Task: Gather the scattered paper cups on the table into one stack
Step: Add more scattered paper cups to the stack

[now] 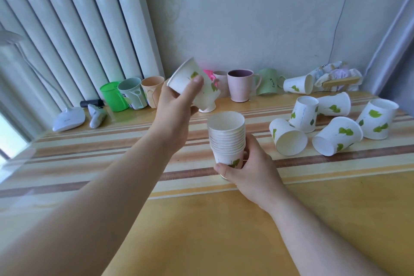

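The right hand (253, 170) grips the base of a nested paper cup stack (226, 139), upright on or just above the striped counter (112, 152); contact is unclear. The left hand (177, 105) holds one tilted paper cup (190, 80) raised behind the stack. Six loose cups (331, 123) lie scattered to the right.
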{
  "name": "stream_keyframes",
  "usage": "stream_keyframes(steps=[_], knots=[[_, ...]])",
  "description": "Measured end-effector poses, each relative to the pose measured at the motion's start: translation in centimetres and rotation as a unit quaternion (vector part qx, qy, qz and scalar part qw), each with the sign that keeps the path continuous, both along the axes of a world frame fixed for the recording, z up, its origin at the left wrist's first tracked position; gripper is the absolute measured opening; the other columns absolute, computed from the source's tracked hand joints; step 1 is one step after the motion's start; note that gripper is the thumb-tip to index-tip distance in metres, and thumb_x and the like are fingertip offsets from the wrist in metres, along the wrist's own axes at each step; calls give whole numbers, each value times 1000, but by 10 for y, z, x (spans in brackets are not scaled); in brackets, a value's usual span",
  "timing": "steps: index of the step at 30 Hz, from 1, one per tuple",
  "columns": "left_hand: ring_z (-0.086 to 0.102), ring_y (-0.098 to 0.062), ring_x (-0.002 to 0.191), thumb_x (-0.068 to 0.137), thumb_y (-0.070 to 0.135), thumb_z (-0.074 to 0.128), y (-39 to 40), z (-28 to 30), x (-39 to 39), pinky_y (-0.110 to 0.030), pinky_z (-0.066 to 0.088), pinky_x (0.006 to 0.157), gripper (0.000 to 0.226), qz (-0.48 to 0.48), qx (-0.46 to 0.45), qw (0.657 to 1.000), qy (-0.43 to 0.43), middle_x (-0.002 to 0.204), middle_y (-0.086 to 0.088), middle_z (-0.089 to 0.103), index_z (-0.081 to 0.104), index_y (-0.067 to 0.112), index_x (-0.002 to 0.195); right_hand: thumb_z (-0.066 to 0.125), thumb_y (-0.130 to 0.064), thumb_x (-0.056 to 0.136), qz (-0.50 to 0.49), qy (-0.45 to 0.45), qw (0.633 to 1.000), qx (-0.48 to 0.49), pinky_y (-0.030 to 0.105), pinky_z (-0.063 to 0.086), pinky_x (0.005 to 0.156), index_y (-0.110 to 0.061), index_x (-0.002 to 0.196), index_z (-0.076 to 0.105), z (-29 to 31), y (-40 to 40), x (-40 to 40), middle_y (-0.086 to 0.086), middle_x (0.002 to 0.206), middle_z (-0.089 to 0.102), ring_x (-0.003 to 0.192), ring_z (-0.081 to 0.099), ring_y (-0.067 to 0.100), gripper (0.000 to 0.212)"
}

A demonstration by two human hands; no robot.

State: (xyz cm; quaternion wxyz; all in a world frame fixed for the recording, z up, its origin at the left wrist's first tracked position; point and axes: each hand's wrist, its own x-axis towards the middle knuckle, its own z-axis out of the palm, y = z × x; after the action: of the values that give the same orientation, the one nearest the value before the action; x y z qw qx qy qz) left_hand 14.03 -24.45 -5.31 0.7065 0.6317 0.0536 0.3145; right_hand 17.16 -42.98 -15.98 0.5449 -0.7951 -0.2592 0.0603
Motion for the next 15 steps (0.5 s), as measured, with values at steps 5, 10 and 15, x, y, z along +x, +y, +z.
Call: stream_keyframes(steps=[5,10,15], knots=[[74,-23,120,69,41,91,-15,2,-20,-40,64,95,82,-32,118,992,36,135,-8,69,54,34,142,92,-44,75,-2,-5,1000,4,37,60,89,-48,131,54,0,-1,-1,-23,110,74,101,67,-2,68],[69,-26,124,65,51,95,-14,-20,-26,-56,61,103,91,-34,216,971,98,139,2,67,54,40,145,92,-46,75,3,-8,1000,2,35,60,88,-51,131,52,0,-1,-1,-22,111,73,102,67,-2,69],[63,-22,138,67,87,77,-6,-33,-25,-47,56,111,102,-88,182,974,105,149,4,65,50,40,153,92,-46,76,3,-7,1000,4,34,59,88,-50,132,52,0,-1,0,-23,112,73,103,65,-3,68]])
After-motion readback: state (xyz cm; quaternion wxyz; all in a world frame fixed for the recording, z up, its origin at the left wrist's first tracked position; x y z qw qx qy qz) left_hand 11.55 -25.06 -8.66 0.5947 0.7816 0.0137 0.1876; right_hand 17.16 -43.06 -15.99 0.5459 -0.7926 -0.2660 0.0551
